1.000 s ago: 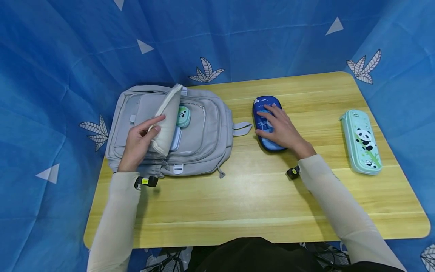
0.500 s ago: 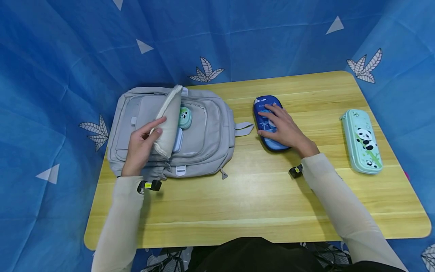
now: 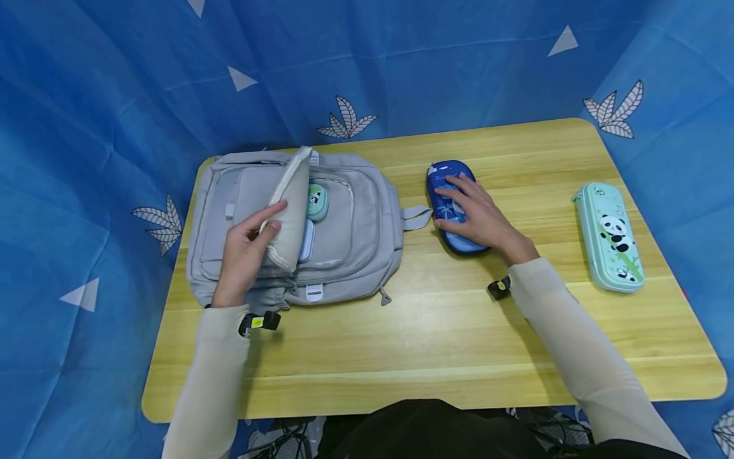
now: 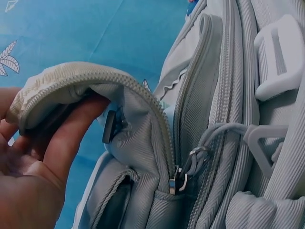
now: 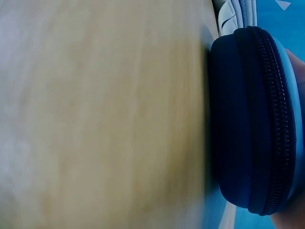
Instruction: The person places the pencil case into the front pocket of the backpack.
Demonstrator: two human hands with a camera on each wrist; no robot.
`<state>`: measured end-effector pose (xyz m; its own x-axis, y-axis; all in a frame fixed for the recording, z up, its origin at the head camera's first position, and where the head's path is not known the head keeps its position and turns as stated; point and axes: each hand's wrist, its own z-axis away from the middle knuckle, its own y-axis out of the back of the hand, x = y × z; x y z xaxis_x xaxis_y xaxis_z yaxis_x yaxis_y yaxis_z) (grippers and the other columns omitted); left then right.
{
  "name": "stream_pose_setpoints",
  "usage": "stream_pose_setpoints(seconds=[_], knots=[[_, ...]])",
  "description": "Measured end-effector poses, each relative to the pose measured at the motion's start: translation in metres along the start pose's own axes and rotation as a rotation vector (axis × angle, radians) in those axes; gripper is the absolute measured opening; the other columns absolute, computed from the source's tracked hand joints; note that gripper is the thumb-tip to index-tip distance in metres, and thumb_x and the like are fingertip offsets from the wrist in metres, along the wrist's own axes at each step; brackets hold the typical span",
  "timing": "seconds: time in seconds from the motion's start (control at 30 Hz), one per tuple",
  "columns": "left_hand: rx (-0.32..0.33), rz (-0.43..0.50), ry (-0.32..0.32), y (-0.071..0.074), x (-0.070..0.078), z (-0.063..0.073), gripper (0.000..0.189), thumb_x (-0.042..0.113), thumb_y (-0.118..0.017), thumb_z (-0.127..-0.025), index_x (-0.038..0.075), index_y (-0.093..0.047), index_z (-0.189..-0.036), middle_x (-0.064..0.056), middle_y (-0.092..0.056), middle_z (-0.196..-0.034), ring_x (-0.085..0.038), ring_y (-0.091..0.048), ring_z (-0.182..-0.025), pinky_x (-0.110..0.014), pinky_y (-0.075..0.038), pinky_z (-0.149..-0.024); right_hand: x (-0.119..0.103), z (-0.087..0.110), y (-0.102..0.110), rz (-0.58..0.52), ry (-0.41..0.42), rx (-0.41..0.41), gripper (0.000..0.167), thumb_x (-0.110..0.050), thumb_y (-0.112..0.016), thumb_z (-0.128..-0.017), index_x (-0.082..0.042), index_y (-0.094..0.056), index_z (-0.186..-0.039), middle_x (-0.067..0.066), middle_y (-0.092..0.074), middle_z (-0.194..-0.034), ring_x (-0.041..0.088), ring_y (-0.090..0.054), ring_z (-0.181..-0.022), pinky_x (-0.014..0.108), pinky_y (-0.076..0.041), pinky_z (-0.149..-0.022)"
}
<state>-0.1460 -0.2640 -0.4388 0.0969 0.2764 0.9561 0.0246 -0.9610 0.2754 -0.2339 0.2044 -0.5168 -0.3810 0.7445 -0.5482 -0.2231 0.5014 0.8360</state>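
A grey backpack [image 3: 355,255] lies on the table, its front pocket unzipped. My left hand [image 3: 241,261] pinches the edge of the pale pocket flap [image 3: 292,210], thumb on the inner side in the left wrist view, and holds it raised. Inside the pocket opening sit a small mint panda case [image 3: 317,203] and a pale blue-white flat item [image 3: 306,241], partly hidden by the flap. My right hand [image 3: 478,213] rests with spread fingers on top of a dark blue zipped pencil case [image 3: 444,175], which lies flat on the table.
A mint pencil case with pandas [image 3: 616,239] lies at the table's right side. The backpack's loop strap [image 3: 417,218] points toward the blue case. Blue patterned cloth [image 3: 436,64] hangs behind the wooden table [image 3: 401,357].
The backpack has slid right and slightly nearer, with my left hand still holding its flap. The gap to the blue pencil case has narrowed. My right hand has stayed nearly in place.
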Motion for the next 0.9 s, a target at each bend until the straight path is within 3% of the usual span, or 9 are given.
stream_pose_setpoints(seconds=[0.07, 0.17, 0.37, 0.4, 0.5, 0.6, 0.73, 0.83, 0.9], knots=[[0.005, 0.005, 0.012, -0.002, 0.002, 0.001, 0.037, 0.016, -0.063, -0.111, 0.016, -0.071, -0.147, -0.006, -0.064, -0.156, -0.008, -0.054, -0.092, -0.022, -0.043, -0.071, 0.0, 0.0, 0.0, -0.001, 0.0, 0.001, 0.073, -0.042, -0.078, -0.1, -0.014, -0.052, -0.163, 0.018, -0.029, -0.179, 0.045, -0.011, -0.169, 0.064, -0.006, -0.135], [0.016, 0.007, 0.027, -0.003, 0.004, 0.003, 0.037, 0.016, -0.063, -0.111, 0.017, -0.071, -0.147, -0.007, -0.063, -0.158, -0.01, -0.058, -0.116, -0.022, -0.046, -0.082, 0.0, 0.0, 0.001, -0.006, 0.0, -0.004, 0.073, -0.042, -0.078, -0.1, -0.013, -0.052, -0.163, 0.018, -0.028, -0.179, 0.045, -0.011, -0.169, 0.064, -0.006, -0.135], [0.033, 0.024, 0.037, -0.004, 0.004, 0.004, 0.037, 0.014, -0.063, -0.111, 0.015, -0.072, -0.146, -0.008, -0.064, -0.156, -0.01, -0.059, -0.114, -0.022, -0.046, -0.081, 0.0, 0.001, 0.004, -0.022, 0.008, -0.024, 0.073, -0.038, -0.078, -0.1, -0.012, -0.052, -0.162, 0.019, -0.027, -0.179, 0.045, -0.009, -0.169, 0.065, -0.006, -0.135], [0.034, 0.025, 0.033, -0.004, 0.003, 0.004, 0.036, 0.014, -0.063, -0.111, 0.015, -0.072, -0.146, -0.009, -0.065, -0.155, -0.009, -0.06, -0.102, -0.022, -0.045, -0.076, 0.0, 0.001, 0.004, -0.023, 0.009, -0.027, 0.072, -0.038, -0.078, -0.101, -0.012, -0.052, -0.163, 0.019, -0.026, -0.179, 0.045, -0.009, -0.169, 0.065, -0.006, -0.135], [0.029, 0.02, 0.023, -0.005, 0.0, 0.003, 0.036, 0.015, -0.063, -0.111, 0.016, -0.072, -0.146, -0.008, -0.065, -0.155, -0.009, -0.058, -0.095, -0.023, -0.043, -0.071, -0.001, 0.003, 0.005, -0.014, -0.011, -0.027, 0.074, -0.041, -0.077, -0.101, -0.013, -0.05, -0.164, 0.019, -0.025, -0.18, 0.045, -0.008, -0.169, 0.065, -0.004, -0.135], [0.024, 0.016, 0.012, -0.006, -0.003, 0.002, 0.036, 0.016, -0.063, -0.111, 0.018, -0.072, -0.146, -0.006, -0.067, -0.153, -0.01, -0.044, -0.068, -0.026, -0.035, -0.06, -0.006, 0.008, 0.005, 0.0, -0.038, 0.014, 0.076, -0.043, -0.077, -0.1, -0.013, -0.049, -0.165, 0.021, -0.025, -0.179, 0.047, -0.011, -0.168, 0.067, -0.005, -0.134], [0.018, 0.015, 0.013, -0.005, -0.004, 0.002, 0.036, 0.018, -0.063, -0.112, 0.018, -0.072, -0.147, -0.005, -0.066, -0.154, -0.006, -0.053, -0.079, -0.023, -0.041, -0.065, -0.013, 0.02, 0.003, -0.002, -0.074, 0.122, 0.076, -0.04, -0.079, -0.1, -0.011, -0.049, -0.164, 0.022, -0.027, -0.178, 0.05, -0.017, -0.166, 0.068, -0.01, -0.133], [0.012, 0.019, 0.019, -0.004, -0.004, 0.002, 0.037, 0.017, -0.063, -0.112, 0.017, -0.071, -0.147, -0.005, -0.064, -0.156, -0.004, -0.061, -0.12, -0.02, -0.049, -0.084, -0.018, 0.03, -0.001, -0.012, -0.106, 0.197, 0.077, -0.037, -0.08, -0.1, -0.009, -0.049, -0.164, 0.023, -0.028, -0.177, 0.05, -0.02, -0.165, 0.069, -0.014, -0.132], [0.011, 0.021, 0.023, -0.004, -0.005, 0.002, 0.037, 0.016, -0.062, -0.112, 0.017, -0.071, -0.148, -0.005, -0.064, -0.157, -0.004, -0.061, -0.116, -0.018, -0.048, -0.083, -0.021, 0.035, -0.006, -0.014, -0.138, 0.24, 0.078, -0.038, -0.08, -0.099, -0.009, -0.048, -0.165, 0.024, -0.028, -0.177, 0.05, -0.021, -0.164, 0.07, -0.017, -0.13]])
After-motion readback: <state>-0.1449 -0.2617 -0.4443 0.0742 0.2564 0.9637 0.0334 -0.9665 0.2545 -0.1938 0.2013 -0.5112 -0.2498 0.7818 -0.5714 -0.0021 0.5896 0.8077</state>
